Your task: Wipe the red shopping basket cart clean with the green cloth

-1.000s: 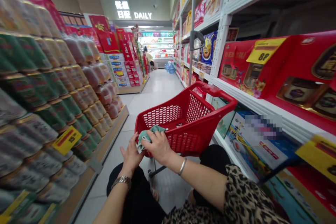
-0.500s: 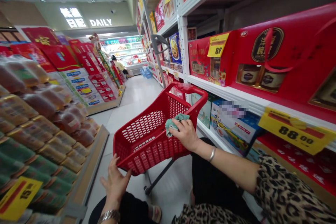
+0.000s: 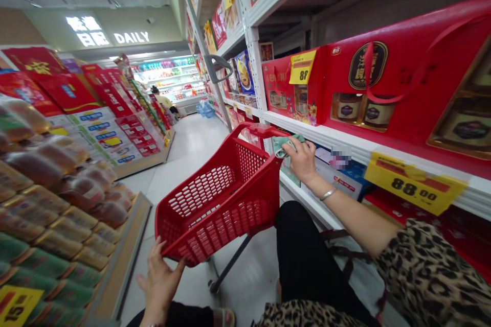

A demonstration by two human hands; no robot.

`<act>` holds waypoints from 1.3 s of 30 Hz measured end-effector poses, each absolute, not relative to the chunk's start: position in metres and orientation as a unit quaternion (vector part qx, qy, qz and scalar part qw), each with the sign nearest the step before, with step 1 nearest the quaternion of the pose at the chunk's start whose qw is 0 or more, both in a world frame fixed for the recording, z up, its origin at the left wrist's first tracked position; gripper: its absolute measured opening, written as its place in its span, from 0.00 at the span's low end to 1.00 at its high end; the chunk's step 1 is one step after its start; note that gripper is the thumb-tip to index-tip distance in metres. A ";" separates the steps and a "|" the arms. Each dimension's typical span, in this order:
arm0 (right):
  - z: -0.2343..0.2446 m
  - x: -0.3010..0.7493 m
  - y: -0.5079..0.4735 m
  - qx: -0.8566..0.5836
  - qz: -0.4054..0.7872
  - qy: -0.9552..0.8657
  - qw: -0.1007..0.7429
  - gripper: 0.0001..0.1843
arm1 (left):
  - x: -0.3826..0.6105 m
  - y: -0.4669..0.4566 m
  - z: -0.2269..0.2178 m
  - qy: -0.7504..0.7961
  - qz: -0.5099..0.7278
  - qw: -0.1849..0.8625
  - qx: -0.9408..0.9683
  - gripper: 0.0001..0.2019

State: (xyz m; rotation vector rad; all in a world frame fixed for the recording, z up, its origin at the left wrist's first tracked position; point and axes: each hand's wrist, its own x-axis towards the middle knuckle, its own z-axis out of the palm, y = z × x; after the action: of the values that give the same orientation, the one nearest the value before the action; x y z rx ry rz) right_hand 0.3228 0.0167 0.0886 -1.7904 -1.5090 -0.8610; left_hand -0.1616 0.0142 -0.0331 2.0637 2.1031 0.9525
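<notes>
Up goes the right hand [image 3: 303, 158] with the cloth [image 3: 283, 145], off the near rim where it was half a second ago and now at the near corner of the handle. Biggest thing in sight is the white shelf rack [image 3: 251, 43], climbing along the right-hand side. Across the aisle, the drinks [image 3: 69, 237] sit stacked on their low platform. Between the two stands the red shopping cart [image 3: 268, 189], handle end towards the rack, basket end towards the drinks. On the shelf beyond the right hand, a red gift box [image 3: 418, 61] shows its jars.

Now the hands: the left is spread around the basket's near left corner, fingers at the end, thumb apart under the near side. The right pinches the bunched green cloth, pressing it on the cart. A silvery bracelet [image 3: 328, 193] circles that wrist.
</notes>
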 end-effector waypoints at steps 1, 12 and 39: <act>0.091 0.324 0.018 -0.685 -0.326 -0.568 0.319 0.24 | -0.162 0.015 -0.033 0.680 0.307 0.024 0.665 0.29; 0.088 0.319 0.026 -0.694 -0.271 -0.553 0.373 0.27 | -0.158 0.012 -0.030 0.677 0.306 0.023 0.669 0.29; 0.072 0.245 0.012 -0.695 -0.206 -0.590 0.354 0.27 | -0.150 0.004 -0.028 0.669 0.312 0.025 0.674 0.29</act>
State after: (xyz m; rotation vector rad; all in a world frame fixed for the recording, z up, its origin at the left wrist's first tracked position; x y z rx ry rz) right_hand 0.2451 0.0125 0.0716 -1.7974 -1.5262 -0.5324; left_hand -0.1498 0.0043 -0.0280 2.0846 2.0695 0.9641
